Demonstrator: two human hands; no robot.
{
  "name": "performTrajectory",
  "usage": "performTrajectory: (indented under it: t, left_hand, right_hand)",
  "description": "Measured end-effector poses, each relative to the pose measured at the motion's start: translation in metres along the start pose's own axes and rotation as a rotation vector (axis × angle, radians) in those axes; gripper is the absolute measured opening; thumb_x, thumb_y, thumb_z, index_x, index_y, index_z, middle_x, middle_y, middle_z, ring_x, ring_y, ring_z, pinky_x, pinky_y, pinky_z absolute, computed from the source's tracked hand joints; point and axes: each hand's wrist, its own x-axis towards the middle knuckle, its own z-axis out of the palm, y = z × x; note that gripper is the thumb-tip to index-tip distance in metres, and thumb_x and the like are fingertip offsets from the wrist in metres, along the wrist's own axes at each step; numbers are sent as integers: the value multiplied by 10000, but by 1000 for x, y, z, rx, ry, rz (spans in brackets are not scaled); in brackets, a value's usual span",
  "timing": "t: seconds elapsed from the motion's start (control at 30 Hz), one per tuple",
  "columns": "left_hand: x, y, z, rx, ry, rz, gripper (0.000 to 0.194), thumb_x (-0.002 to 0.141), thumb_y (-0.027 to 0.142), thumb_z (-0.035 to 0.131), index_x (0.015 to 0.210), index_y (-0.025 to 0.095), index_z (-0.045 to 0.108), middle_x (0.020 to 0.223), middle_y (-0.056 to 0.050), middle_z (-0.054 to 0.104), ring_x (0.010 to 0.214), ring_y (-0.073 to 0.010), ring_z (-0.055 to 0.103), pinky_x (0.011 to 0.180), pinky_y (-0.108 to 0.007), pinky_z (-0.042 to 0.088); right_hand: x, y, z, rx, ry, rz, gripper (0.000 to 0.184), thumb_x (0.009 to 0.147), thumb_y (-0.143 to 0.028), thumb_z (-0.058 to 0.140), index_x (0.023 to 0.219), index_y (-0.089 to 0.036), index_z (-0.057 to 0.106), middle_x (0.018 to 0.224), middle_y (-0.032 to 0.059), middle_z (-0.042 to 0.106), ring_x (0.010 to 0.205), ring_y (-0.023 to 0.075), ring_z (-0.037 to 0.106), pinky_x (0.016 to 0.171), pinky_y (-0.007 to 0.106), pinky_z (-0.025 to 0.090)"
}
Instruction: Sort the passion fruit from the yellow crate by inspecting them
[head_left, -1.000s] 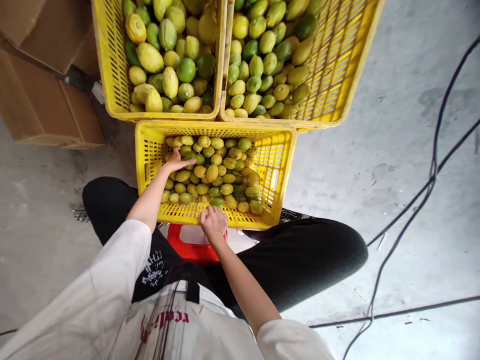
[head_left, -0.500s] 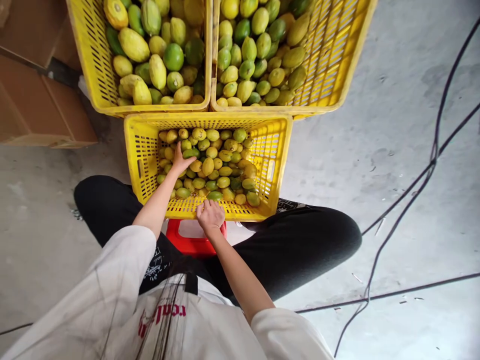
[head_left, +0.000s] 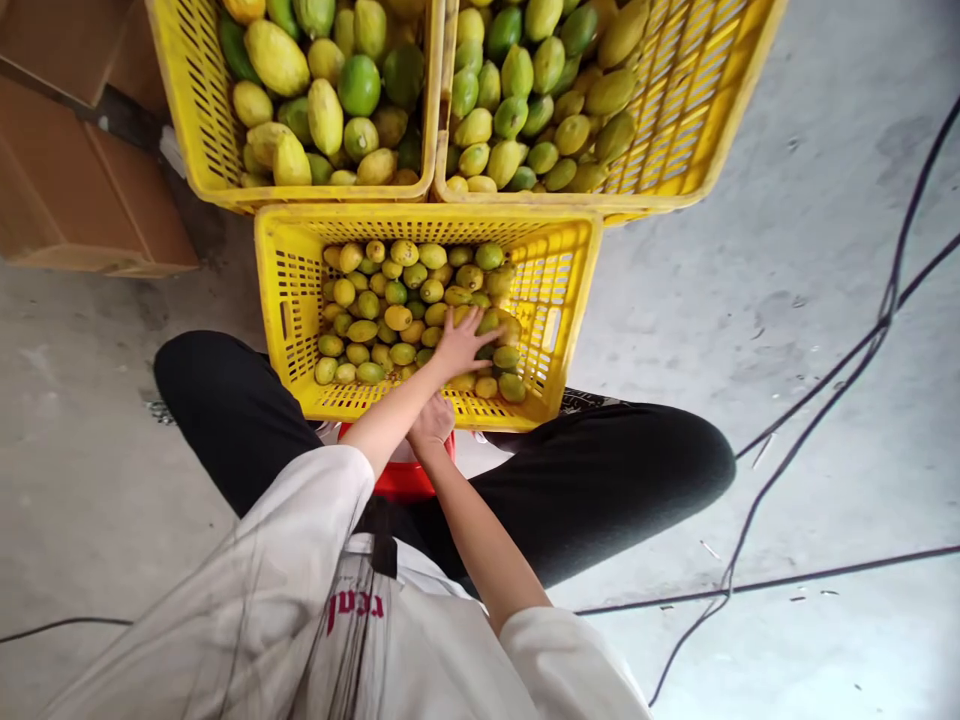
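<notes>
Between my knees is a yellow plastic crate [head_left: 581, 300] holding many small yellow and green lemons [head_left: 362, 331]. My left hand [head_left: 463, 345] lies over the lemons in the right half of this crate, fingers spread, palm down. It touches fruit but grips none that I can see. At the middle of the crate's near rim is my right hand [head_left: 432, 420], its fingers curled over the edge. The left forearm crosses in front of it and hides part of its fingers.
Two more yellow crates, a left one [head_left: 180, 110] and a right one [head_left: 720, 130], stand against the far side with larger lemons inside. Cardboard boxes [head_left: 82, 190] are at far left. A red stool [head_left: 405, 482] shows below the near rim. Black cables [head_left: 806, 420] cross the floor.
My left hand has swept from the left part of the crate to the right, and its arm now crosses the right. Some lemons have shifted. My right hand stays at the near rim.
</notes>
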Motion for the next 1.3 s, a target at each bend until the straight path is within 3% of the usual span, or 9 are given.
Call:
performTrajectory:
  t: [0.23,0.33,0.4,0.47,0.57,0.77,1.03,1.17,1.3]
  left_hand:
    - [-24,-75,-29,-88,68,-155,700,1110,416,585,1781,267,453,1880,-97,393,1753,-370,348,1486,-587,0]
    - [-42,-113,-42,-161,152,-397,846,1096,621,579,1802,203,374,1910,-124,310,1796,-411,165,1455,-663,-14]
    - [-54,-140,-49,-241,129,-610,812,1102,650,503,1789,232,393,1915,-122,293,1794,-412,163,1446,-662,56]
    - [-59,-164,-55,-298,38,-593,764,1108,607,445,1763,214,429,1895,-156,337,1786,-358,233,1460,-557,96]
    - [-49,-182,-58,-387,96,-677,748,1114,629,359,1719,205,468,1817,-176,471,1742,-344,345,1451,-488,165]
    - [-6,-182,-61,-448,162,-889,719,1108,668,339,1623,223,570,1741,-176,561,1701,-410,396,1411,-583,288]
    - [-9,-196,-76,-570,148,-883,1018,1026,837,498,1784,176,338,1821,-192,450,1765,-468,241,1429,-656,241]
    - [-3,-167,-83,-303,104,-853,821,1111,712,407,1551,52,616,1754,-269,496,1712,-519,322,1406,-698,258]
    - [22,-114,-75,-190,111,-680,680,1018,670,606,1343,93,763,1575,-248,646,1636,-546,399,1430,-704,170]
  right_hand:
    - [-4,-9,-6,39,58,57,223,1007,-233,639,864,-185,804,847,103,756,868,255,658,802,368,373]
    - [-4,-8,-4,29,94,34,212,995,-219,642,835,-186,776,812,92,727,841,245,633,779,363,353]
    - [-4,-6,-3,40,118,16,204,981,-213,642,821,-190,766,800,88,722,832,245,626,768,364,342]
    - [-4,-5,-1,57,145,5,200,970,-211,641,811,-195,762,794,87,726,828,246,625,761,366,335]
    - [-5,-5,-1,68,157,3,202,968,-210,638,812,-197,765,798,87,737,829,246,631,757,366,331]
    - [-6,-6,-4,78,130,4,190,965,-230,655,805,-196,751,804,81,744,822,240,639,759,368,323]
    - [-6,-9,-2,95,151,-6,176,953,-229,650,799,-205,732,812,78,745,832,239,641,762,372,324]
    - [-6,-9,-3,100,136,0,177,951,-240,649,804,-205,742,815,82,748,837,243,643,763,374,327]
    - [-5,-10,-3,101,118,6,176,952,-238,647,820,-198,756,826,88,748,847,243,642,762,375,330]
